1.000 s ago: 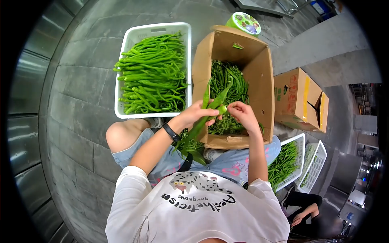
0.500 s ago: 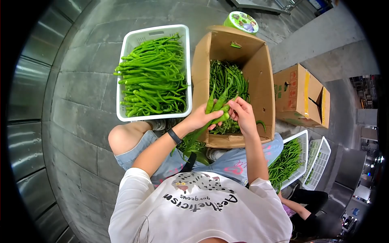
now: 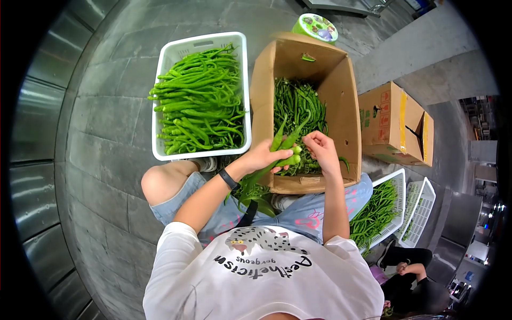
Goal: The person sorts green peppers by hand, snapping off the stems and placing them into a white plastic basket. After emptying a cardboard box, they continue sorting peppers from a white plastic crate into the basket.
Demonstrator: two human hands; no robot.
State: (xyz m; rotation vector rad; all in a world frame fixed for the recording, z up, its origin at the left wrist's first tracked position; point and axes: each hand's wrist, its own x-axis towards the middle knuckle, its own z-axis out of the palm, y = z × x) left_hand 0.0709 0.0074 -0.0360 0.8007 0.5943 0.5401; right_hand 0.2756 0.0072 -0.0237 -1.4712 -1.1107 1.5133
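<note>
My left hand (image 3: 264, 156) is closed round a few long green chili peppers (image 3: 288, 143), which point up and away over the near part of a cardboard box (image 3: 343, 101). Just right of them is my right hand (image 3: 322, 151), its fingers pinched together. Whatever it may hold is too small to see. Inside the box lies a heap of thinner, darker green chilies (image 3: 306, 106). On the left, a white plastic basket (image 3: 156, 125) holds brighter green chilies (image 3: 200, 96), laid mostly side by side.
Beside the box stands a second, taped carton (image 3: 385, 120). White crates (image 3: 399, 205) with green chilies are at lower right, near another person's hands (image 3: 409, 268). A round green tub (image 3: 318, 28) sits behind the box. More greens lie between my legs.
My right hand has drawn away to the right from the chilies in my left hand. The other person's arm at lower right has shifted. My left hand keeps its grip.
</note>
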